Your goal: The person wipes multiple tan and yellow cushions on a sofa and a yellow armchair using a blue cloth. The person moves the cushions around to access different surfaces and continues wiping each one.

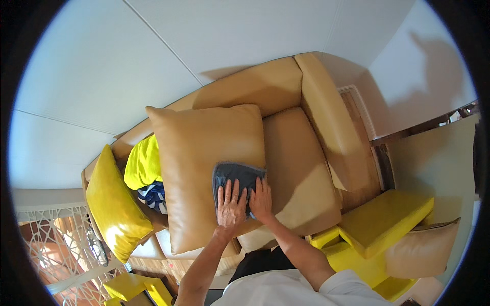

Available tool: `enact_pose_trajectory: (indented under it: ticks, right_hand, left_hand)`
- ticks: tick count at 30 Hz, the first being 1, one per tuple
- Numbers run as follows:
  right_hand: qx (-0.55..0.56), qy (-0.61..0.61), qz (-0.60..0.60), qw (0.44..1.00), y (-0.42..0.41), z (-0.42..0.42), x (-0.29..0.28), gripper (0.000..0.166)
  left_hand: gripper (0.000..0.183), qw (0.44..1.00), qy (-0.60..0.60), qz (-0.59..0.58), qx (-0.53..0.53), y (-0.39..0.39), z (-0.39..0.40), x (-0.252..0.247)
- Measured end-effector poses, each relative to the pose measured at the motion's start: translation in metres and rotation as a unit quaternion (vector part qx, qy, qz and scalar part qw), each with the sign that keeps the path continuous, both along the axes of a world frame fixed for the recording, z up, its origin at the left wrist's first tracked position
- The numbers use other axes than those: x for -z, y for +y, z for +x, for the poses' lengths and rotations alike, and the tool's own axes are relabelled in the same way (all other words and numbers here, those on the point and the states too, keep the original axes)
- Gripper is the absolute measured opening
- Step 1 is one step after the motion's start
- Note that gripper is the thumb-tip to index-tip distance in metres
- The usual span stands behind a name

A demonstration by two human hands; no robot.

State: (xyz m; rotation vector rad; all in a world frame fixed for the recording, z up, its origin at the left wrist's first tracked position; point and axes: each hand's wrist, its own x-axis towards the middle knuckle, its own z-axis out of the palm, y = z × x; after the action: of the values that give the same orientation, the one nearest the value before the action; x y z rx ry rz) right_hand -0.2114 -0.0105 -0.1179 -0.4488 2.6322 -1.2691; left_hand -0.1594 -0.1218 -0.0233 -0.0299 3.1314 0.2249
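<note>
A dark grey cloth (238,171) with a lighter edge lies spread on a large tan cushion (206,137). My left hand (232,206) presses flat on the cloth with its fingers apart. Beside it, my right hand (261,201) rests on the cloth's right edge, near the cushion's lower right side. Neither hand visibly grips the cloth; part of it is hidden under them. The cushion lies on the seat of a tan leather-look sofa (294,153).
Left of the cushion are a bright yellow cloth (143,164), a dark blue and white fabric (154,197) and a yellow cushion (115,206). Yellow upholstered pieces (386,222) and another tan cushion (423,250) stand at right. A white lattice screen (63,244) is at lower left.
</note>
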Motion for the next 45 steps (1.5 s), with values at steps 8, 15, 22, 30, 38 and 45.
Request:
enact_pose_trajectory:
  ticks: [8, 15, 22, 30, 38, 45]
  right_hand:
    - [0.035, -0.031, -0.007, 0.999, 0.027, 0.056, 0.027, 0.05]
    - [0.021, -0.08, -0.064, 0.995, 0.01, -0.025, 0.028, 0.044]
    - [-0.007, -0.063, -0.067, 0.996, -0.017, -0.149, 0.026, 0.052]
    - [-0.018, -0.106, -0.101, 0.989, -0.049, -0.237, 0.04, 0.058]
    - [-0.013, -0.172, -0.181, 0.968, -0.039, -0.223, 0.071, 0.054]
    - [0.008, -0.316, -0.166, 0.934, 0.007, -0.112, 0.085, 0.047]
  left_hand:
    - [0.04, 0.997, -0.04, 0.055, 0.039, 0.023, 0.064, 0.021]
    - [0.044, 0.997, -0.043, 0.009, 0.065, 0.018, -0.012, 0.016]
    - [0.05, 0.997, -0.029, -0.036, 0.057, -0.021, -0.133, 0.011]
    - [0.05, 0.995, -0.036, -0.081, 0.039, -0.056, -0.215, 0.022]
    - [0.054, 0.993, -0.043, -0.103, 0.029, -0.039, -0.224, 0.043]
    - [0.043, 0.985, -0.099, -0.089, 0.111, -0.003, -0.167, 0.06]
